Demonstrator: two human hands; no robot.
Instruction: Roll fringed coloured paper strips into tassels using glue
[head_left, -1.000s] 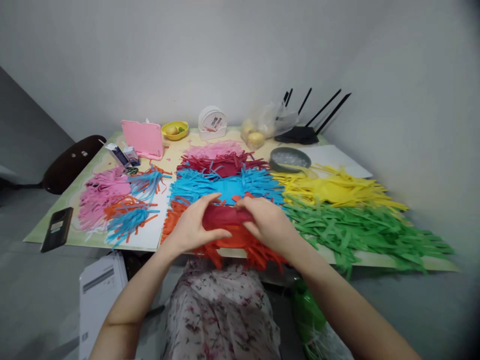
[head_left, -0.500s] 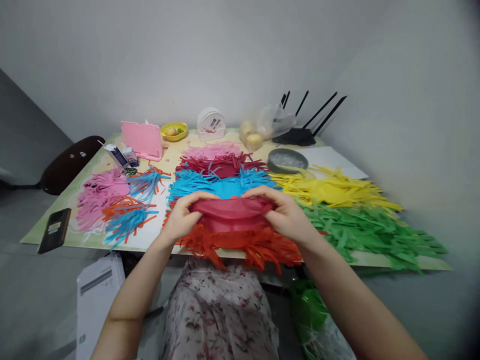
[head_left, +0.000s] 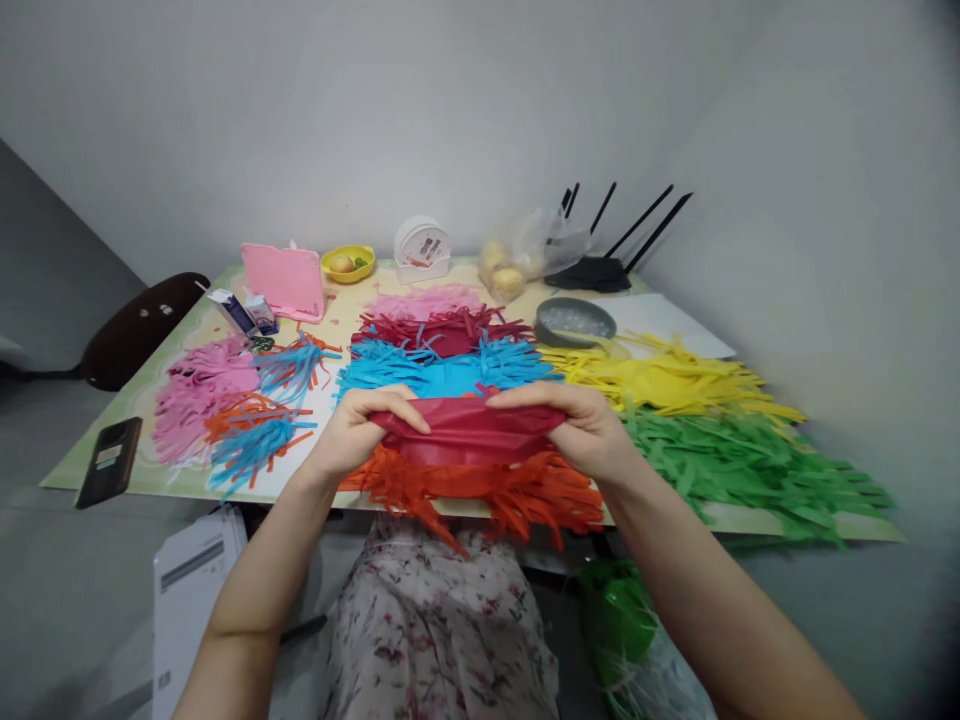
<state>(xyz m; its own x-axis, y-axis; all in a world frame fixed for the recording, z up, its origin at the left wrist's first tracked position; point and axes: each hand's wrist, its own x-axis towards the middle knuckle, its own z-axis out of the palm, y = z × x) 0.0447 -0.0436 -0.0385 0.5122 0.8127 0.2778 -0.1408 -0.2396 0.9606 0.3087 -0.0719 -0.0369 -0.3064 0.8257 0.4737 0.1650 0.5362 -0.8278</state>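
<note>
Between my two hands a dark red sheet of tissue paper [head_left: 469,432] is stretched sideways, its middle folded. My left hand [head_left: 367,428] is closed on the sheet's left end, with the index finger lying over its front. At the other end my right hand [head_left: 589,425] pinches the paper, fingers along the top edge. Orange fringed tissue paper [head_left: 480,482] lies directly below, its strips hanging over the table's front edge. Beyond the hands are blue fringed tissue [head_left: 450,375], dark red fringed tissue [head_left: 446,335] and pink fringed tissue [head_left: 424,302].
Yellow [head_left: 667,380] and green fringed tissue [head_left: 750,465] spread to the right. Pink tassels [head_left: 206,385] and a phone [head_left: 109,462] lie left. Behind stand a pink tablet case [head_left: 283,282], yellow bowl [head_left: 349,277], grey bowl [head_left: 576,338], bagged fruit [head_left: 506,278] and router [head_left: 589,273].
My hands have moved slightly apart and drawn the red paper flatter and wider. My left index finger now lies across its front.
</note>
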